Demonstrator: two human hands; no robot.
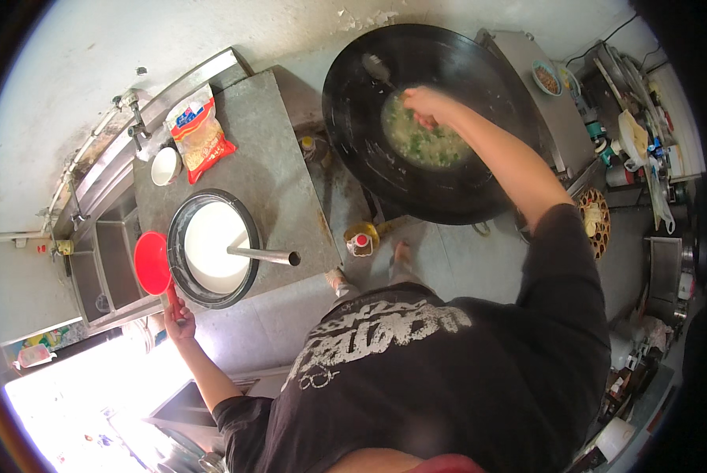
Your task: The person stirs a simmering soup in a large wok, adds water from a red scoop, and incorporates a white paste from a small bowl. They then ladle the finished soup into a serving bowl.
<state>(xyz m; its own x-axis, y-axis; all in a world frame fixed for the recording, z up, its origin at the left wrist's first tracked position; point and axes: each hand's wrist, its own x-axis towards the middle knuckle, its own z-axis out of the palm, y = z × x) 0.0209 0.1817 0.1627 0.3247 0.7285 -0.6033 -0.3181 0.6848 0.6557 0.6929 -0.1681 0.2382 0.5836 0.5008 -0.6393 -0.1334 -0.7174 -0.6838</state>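
Observation:
My left hand (180,321) grips the handle of a red plastic dipper (152,263), held beside the rim of a black bucket (255,260). White liquid (214,239) fills much of that bucket, and a metal tube-like handle (265,255) sticks out of it. Over a large black wok (359,142) reaches my right hand (433,107), closed around the handle end of a metal spoon (377,68). The spoon's bowl points toward the wok's far wall. Below that hand lies a pale soup with chopped greens (430,145), partly hidden by my forearm.
On the metal worktop (282,195) are a red-and-clear food bag (197,136) and a white bowl (166,166). Sinks (117,257) adjoin it at left. An oil jug (361,239) stands on the floor near my feet. A bowl of brown food (546,78) sits right of the wok.

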